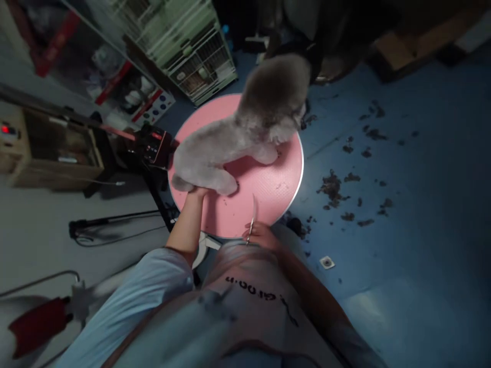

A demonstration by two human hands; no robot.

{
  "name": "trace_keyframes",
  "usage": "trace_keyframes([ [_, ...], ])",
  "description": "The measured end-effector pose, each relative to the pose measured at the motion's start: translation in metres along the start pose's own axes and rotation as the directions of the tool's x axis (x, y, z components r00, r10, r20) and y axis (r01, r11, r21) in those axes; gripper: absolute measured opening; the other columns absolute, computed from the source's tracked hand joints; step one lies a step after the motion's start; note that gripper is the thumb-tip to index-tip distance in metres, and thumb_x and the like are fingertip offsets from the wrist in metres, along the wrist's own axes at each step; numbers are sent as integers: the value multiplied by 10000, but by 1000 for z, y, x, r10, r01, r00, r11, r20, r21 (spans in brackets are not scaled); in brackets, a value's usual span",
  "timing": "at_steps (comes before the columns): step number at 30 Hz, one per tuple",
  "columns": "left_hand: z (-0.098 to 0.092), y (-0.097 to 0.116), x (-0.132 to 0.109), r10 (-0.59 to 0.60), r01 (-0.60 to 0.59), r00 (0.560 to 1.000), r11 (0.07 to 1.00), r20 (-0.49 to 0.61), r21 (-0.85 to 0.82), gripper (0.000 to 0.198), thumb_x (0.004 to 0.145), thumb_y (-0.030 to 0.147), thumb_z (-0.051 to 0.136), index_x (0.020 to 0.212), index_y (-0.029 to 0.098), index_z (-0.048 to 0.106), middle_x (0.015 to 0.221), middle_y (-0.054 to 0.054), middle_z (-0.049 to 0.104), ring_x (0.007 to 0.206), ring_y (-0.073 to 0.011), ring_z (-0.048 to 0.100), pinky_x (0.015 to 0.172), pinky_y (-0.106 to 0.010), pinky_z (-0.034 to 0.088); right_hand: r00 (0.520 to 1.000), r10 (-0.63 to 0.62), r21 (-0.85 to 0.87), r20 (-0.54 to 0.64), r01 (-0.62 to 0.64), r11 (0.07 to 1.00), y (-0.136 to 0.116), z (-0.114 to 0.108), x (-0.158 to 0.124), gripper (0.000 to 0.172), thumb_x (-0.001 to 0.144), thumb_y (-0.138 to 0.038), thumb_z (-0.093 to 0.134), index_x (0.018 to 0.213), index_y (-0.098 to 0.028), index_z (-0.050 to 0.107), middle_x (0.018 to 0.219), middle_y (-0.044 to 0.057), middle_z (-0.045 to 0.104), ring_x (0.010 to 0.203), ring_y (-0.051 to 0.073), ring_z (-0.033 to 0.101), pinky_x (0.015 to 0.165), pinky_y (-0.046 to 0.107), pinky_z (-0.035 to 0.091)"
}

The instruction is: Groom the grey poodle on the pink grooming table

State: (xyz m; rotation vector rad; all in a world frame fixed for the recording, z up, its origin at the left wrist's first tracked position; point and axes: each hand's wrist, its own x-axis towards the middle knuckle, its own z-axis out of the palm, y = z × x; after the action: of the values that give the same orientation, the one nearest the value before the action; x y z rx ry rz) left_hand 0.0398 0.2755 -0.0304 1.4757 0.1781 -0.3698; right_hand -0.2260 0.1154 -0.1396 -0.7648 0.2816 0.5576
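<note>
A: Where is the dog (215, 140)?

B: Standing on the round pink table (218, 220), head out by the far rim, rump near the left edge.

A: And the hands?

B: The right hand (264, 237) has its fingers curled round the handles of the scissors (251, 226), the tip pointing away from the person, near the dog's hind leg but not touching it. The left hand (198, 192) is against the dog's hind end. Those fingers are mostly hidden, so I can't tell whether they grip or merely rest.

A: What worries you?

B: The edge, mostly. A startled dog could step off, and one hand at the back would hardly check the front.

A: And the scissors?

B: A sudden kick or turn toward the tip could mean a nick. Those dark specks (225, 203), probably hair, might make paws slip too.
</note>
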Motion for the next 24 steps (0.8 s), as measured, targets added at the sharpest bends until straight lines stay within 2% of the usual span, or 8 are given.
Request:
trace_keyframes([
  [3,-9,3,0,-25,34,997,990,68,-133,538,1033,500,185,961,169,603,1037,-71,718,1257,-250,545,1072,-389,474,994,-106,159,-6,106,982,48,55,41,577,600,-377,877,1050,-207,558,867,14,706,790,184,700,791,384,555],
  [6,-23,2,2,-17,26,997,992,71,-122,546,1023,535,201,990,203,634,1063,-58,717,1260,-229,555,1084,-389,471,973,-224,273,-51,230,934,84,99,81,573,647,-395,856,1075,-222,518,891,1,689,818,169,695,834,377,546],
  [8,-32,1,5,-32,37,997,997,76,-72,509,1013,526,246,1025,219,651,1088,-66,714,1264,-220,559,1097,-402,460,955,-283,342,-90,296,892,98,122,105,568,662,-405,845,1079,-234,500,927,5,685,869,173,692,855,372,541],
  [11,-40,4,11,-42,41,995,999,90,15,437,991,492,329,1089,222,659,1132,-83,706,1274,-213,558,1117,-412,435,936,-337,433,-101,346,832,108,146,135,544,686,-407,823,1076,-244,482,966,15,683,889,185,692,845,377,547],
  [14,-39,9,15,-23,13,993,996,114,92,426,963,517,383,1081,226,670,1151,-85,701,1285,-223,554,1124,-391,428,913,-383,480,-138,400,781,107,158,159,525,696,-376,805,1079,-238,473,1008,36,674,899,189,687,836,372,543],
  [19,-28,15,14,7,-49,981,977,194,208,428,975,513,386,1097,206,657,1158,-79,698,1311,-229,532,1154,-381,390,853,-481,537,-202,508,674,96,159,186,526,696,-322,783,1099,-233,458,1057,45,646,943,180,663,861,365,532],
  [24,-25,16,13,17,-72,962,979,271,192,467,1001,508,336,1135,169,628,1157,-88,702,1325,-223,507,1176,-385,343,810,-539,515,-231,572,639,87,155,198,473,723,-283,751,1092,-238,459,1028,33,641,943,175,661,876,373,535],
])
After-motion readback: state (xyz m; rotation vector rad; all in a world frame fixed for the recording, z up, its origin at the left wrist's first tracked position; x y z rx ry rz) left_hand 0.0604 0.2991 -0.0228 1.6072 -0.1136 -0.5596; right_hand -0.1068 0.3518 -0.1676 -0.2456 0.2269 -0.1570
